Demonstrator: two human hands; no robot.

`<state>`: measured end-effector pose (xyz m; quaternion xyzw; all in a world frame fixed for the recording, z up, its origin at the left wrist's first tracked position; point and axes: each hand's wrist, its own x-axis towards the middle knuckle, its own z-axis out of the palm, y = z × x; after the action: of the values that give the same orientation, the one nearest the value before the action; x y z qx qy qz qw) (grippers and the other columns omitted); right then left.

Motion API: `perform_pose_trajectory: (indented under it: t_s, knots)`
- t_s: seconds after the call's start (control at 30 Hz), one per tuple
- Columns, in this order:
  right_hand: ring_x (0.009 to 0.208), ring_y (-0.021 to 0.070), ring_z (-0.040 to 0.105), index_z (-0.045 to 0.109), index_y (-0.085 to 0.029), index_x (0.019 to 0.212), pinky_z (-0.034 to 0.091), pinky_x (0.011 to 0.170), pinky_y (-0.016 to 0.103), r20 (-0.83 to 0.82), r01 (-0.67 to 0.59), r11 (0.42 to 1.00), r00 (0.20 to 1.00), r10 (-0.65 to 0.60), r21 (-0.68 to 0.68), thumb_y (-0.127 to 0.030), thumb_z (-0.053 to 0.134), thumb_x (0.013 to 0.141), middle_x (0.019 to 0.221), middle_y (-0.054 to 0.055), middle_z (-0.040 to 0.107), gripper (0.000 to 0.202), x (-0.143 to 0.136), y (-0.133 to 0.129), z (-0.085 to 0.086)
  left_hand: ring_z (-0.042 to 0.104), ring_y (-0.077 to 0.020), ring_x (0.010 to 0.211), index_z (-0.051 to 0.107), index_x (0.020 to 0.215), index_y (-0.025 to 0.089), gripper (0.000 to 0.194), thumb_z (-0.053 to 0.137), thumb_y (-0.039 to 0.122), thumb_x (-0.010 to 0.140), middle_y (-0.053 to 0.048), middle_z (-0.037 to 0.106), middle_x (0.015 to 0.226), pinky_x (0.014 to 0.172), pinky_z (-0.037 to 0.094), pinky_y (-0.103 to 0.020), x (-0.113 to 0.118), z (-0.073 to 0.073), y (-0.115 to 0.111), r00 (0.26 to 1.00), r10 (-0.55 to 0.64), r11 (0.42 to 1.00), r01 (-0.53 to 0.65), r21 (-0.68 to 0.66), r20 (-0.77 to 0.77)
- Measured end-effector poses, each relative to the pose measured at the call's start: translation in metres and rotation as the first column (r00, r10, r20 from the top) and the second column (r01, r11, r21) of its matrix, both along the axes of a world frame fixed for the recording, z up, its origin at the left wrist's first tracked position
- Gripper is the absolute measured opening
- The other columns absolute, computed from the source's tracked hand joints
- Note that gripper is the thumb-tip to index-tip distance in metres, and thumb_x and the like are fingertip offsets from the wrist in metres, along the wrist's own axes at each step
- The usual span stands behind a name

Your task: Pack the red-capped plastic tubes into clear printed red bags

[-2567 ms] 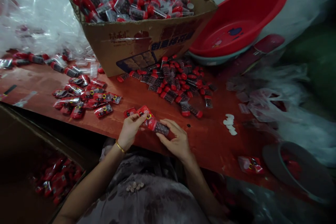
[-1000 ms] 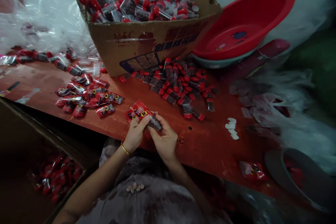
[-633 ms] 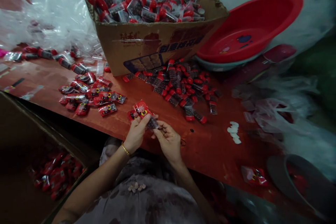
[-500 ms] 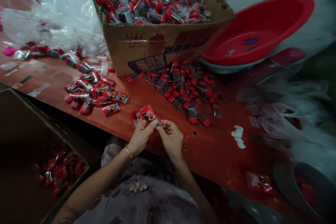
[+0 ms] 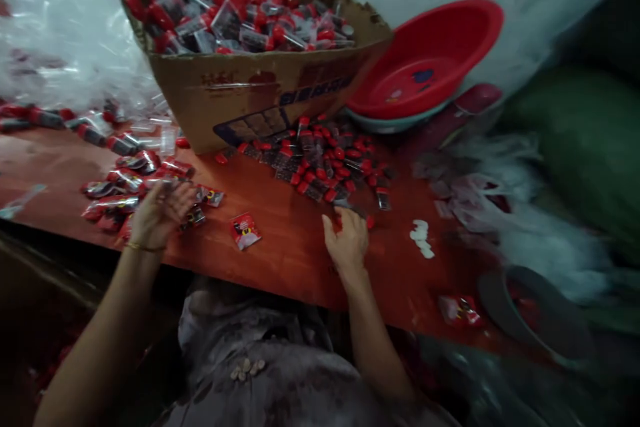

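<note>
My left hand (image 5: 161, 213) is over the pile of red packets (image 5: 113, 203) at the left, its palm turned up and its fingers apart. Nothing shows in its palm. A single flat red packet (image 5: 245, 231) with a dark and yellow print lies on the table between my hands. At the near edge of the heap of small clear tubes with red caps (image 5: 320, 163), my right hand (image 5: 347, 237) reaches down with its thumb apart from its bent fingers. The fingers cover part of a tube whose red cap (image 5: 371, 221) shows beside them; whether they touch it is unclear.
A torn cardboard box (image 5: 240, 83) full of red-capped tubes stands at the back. Right of it leans a red basin (image 5: 450, 33). White pieces (image 5: 423, 239), a packet (image 5: 460, 311) and a grey container (image 5: 540, 313) lie to the right. Clear plastic bags (image 5: 75, 33) fill the back left.
My hands have parted: the left has gone left to the packet pile, the right forward to the tubes. One packet I held now lies on the table. The view has shifted right.
</note>
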<state>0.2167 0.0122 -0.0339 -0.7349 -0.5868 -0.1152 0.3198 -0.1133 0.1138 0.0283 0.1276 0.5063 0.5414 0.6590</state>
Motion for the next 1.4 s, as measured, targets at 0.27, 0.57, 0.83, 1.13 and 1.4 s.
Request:
perform_pose_trajectory:
  t_s: [0.27,0.57,0.83,1.13,1.4]
  knots:
    - [0.094,0.0314,0.052,0.059,-0.01,0.113,0.04,0.075,0.043,0.125,0.126,0.947,0.988,-0.092,-0.297,-0.03,0.053,0.082,0.107,0.019,0.064,0.038,0.035,-0.006,-0.025,0.066,-0.0173,0.082,0.064,0.089,0.016,0.023,0.06,0.035,0.077,-0.004,0.072,0.087,0.074,0.052,-0.029,0.032,-0.005,-0.018,0.946,-0.116,0.964,0.181,0.197,-0.303]
    - [0.098,0.0299,0.052,0.059,-0.017,0.112,0.042,0.077,0.043,0.031,-0.001,0.993,0.999,0.005,-0.118,-0.039,0.049,0.085,0.117,0.015,0.058,0.037,-0.002,-0.032,-0.029,0.039,-0.0337,0.129,0.07,0.101,0.027,0.024,0.059,0.029,0.079,-0.009,0.055,0.131,0.104,0.029,-0.052,0.08,-0.063,-0.062,-0.145,0.057,0.678,0.732,-0.068,-0.988]
    - [0.104,0.0247,0.052,0.063,-0.02,0.104,0.039,0.09,0.042,-0.035,-0.243,0.97,0.97,0.242,-0.009,-0.031,0.052,0.086,0.111,0.009,0.063,0.024,-0.046,-0.023,-0.013,0.039,-0.0312,0.13,0.068,0.107,0.03,0.028,0.049,0.03,0.086,-0.006,0.056,0.13,0.106,0.024,-0.053,0.083,-0.073,-0.066,-0.206,0.15,0.69,0.722,-0.047,-0.967]
    - [0.101,0.0219,0.056,0.065,-0.019,0.1,0.039,0.089,0.039,-0.145,-0.411,0.911,0.904,0.402,-0.034,-0.027,0.052,0.085,0.106,0.008,0.066,0.02,-0.078,-0.02,-0.012,0.035,-0.0336,0.132,0.072,0.096,0.029,0.023,0.054,0.032,0.083,-0.006,0.058,0.127,0.106,0.018,-0.058,0.085,-0.074,-0.057,-0.073,0.084,0.742,0.67,0.013,-0.994]
    - [0.078,0.0163,0.063,0.063,-0.017,0.099,0.05,0.072,0.028,-0.775,-0.498,0.865,0.525,0.353,0.057,-0.041,0.053,0.083,0.09,0.005,0.07,0.03,-0.097,0.001,-0.002,0.037,-0.028,0.131,0.071,0.096,0.033,0.021,0.061,0.03,0.078,-0.003,0.061,0.124,0.109,0.017,-0.056,0.097,-0.046,-0.062,0.324,0.046,0.776,0.584,0.238,-0.945]
